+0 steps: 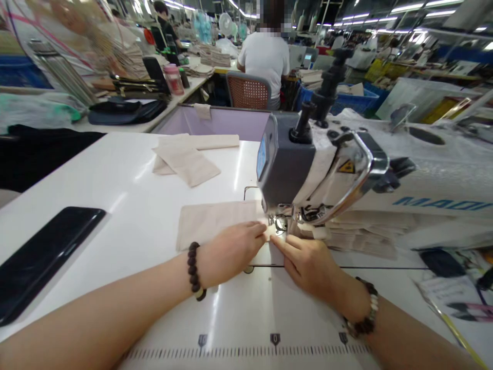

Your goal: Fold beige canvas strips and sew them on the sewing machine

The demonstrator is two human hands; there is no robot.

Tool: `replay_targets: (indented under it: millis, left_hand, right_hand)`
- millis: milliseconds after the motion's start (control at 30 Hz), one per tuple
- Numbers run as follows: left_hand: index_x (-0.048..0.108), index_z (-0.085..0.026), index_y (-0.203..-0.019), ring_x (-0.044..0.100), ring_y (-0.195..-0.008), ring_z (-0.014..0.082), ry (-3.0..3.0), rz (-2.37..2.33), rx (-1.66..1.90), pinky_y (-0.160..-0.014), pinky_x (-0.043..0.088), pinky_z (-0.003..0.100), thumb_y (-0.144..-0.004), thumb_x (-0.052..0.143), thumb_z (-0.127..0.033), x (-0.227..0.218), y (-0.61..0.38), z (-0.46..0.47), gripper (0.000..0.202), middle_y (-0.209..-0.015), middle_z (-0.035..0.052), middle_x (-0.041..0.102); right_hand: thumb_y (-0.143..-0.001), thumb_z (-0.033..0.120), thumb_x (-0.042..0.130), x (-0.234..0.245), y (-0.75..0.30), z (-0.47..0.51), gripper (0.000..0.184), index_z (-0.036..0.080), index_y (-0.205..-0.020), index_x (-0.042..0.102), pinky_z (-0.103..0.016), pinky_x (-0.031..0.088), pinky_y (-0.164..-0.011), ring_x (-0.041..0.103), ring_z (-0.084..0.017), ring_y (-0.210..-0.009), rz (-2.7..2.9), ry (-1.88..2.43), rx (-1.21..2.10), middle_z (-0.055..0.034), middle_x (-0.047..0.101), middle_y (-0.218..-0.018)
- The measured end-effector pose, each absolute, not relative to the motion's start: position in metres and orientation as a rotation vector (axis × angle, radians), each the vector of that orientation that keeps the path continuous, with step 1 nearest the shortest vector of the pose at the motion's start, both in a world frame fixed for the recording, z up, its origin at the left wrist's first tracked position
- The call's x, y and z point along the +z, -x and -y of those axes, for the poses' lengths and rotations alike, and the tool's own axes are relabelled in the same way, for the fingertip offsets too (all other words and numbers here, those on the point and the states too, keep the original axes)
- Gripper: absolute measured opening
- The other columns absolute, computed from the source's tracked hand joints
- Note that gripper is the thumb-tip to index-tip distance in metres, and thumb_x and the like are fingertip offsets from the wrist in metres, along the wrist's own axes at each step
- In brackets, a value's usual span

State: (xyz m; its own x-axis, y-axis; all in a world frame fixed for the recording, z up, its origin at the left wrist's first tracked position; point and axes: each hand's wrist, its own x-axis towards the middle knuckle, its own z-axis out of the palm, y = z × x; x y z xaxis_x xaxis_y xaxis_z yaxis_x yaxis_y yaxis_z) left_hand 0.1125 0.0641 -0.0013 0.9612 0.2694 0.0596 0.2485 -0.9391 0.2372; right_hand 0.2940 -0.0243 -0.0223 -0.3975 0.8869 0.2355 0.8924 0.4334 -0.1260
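Observation:
A beige fabric piece (208, 221) lies flat on the white table (115, 205), its right end under the presser foot (280, 222) of a grey and white sewing machine (308, 164). My left hand (231, 252) rests on the fabric with fingers stretched flat toward the needle. My right hand (306, 262) presses the cloth just in front of the foot, fingers close together and pointing at it. Both wrists wear dark bead bracelets.
Several beige fabric pieces (188, 154) lie further back on the table. A black phone (42, 254) sits at the left. A stack of cloth (365, 231) lies under the machine arm. Scissors (470, 311) are at the right. A person in white (265, 61) sits ahead.

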Motion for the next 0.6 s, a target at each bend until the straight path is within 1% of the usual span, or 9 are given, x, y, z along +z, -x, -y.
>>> replay_targets:
  millis: [100, 233, 367, 467, 600]
  left_hand:
    - [0.054, -0.010, -0.100, 0.049, -0.107, 0.0165, -2.902, -0.377, 0.144, -0.099, 0.038, 0.028, -0.089, 0.039, -0.008, -0.003, -0.114, -0.069, 0.019, -0.105, 0.0088, 0.056]
    - [0.053, -0.009, -0.104, 0.046, -0.116, 0.0166, -2.913, -0.412, 0.197, -0.102, 0.035, 0.027, -0.088, 0.041, -0.007, -0.006, -0.118, -0.074, 0.020, -0.112, 0.0109, 0.055]
    - [0.053, -0.008, -0.104, 0.047, -0.115, 0.0168, -2.924, -0.466, 0.215, -0.103, 0.034, 0.027, -0.089, 0.040, -0.008, -0.009, -0.120, -0.080, 0.021, -0.113, 0.0117, 0.055]
    - [0.053, -0.007, -0.107, 0.047, -0.115, 0.0172, -2.931, -0.473, 0.257, -0.102, 0.035, 0.028, -0.089, 0.037, -0.007, -0.011, -0.120, -0.084, 0.024, -0.115, 0.0129, 0.055]
    - [0.054, -0.007, -0.104, 0.049, -0.111, 0.0183, -2.938, -0.452, 0.290, -0.102, 0.035, 0.028, -0.089, 0.040, -0.009, -0.011, -0.120, -0.084, 0.021, -0.109, 0.0120, 0.057]
  right_hand:
    - [-0.080, 0.011, 0.038, -0.022, -0.293, 0.024, 0.041, 0.010, -0.117, 0.055, -0.027, 0.034, -0.051, 0.055, -0.015, -0.061, 2.407, 1.584, -0.014, -0.0036, 0.061, -0.074]
    - [-0.079, 0.011, 0.038, -0.022, -0.292, 0.024, 0.040, 0.011, -0.115, 0.056, -0.027, 0.036, -0.052, 0.057, -0.015, -0.062, 2.397, 1.608, 0.002, -0.0037, 0.062, -0.076]
    - [-0.079, 0.010, 0.037, -0.023, -0.291, 0.024, 0.041, 0.012, -0.116, 0.055, -0.026, 0.039, -0.055, 0.058, -0.016, -0.066, 2.393, 1.617, 0.022, -0.0040, 0.062, -0.077]
    - [-0.079, 0.010, 0.036, -0.024, -0.291, 0.023, 0.042, 0.011, -0.117, 0.054, -0.026, 0.039, -0.053, 0.059, -0.016, -0.065, 2.392, 1.609, 0.013, -0.0042, 0.062, -0.077]
    - [-0.078, 0.010, 0.035, -0.025, -0.291, 0.024, 0.041, 0.012, -0.114, 0.055, -0.026, 0.039, -0.052, 0.059, -0.016, -0.061, 2.380, 1.585, -0.016, -0.0036, 0.061, -0.073]
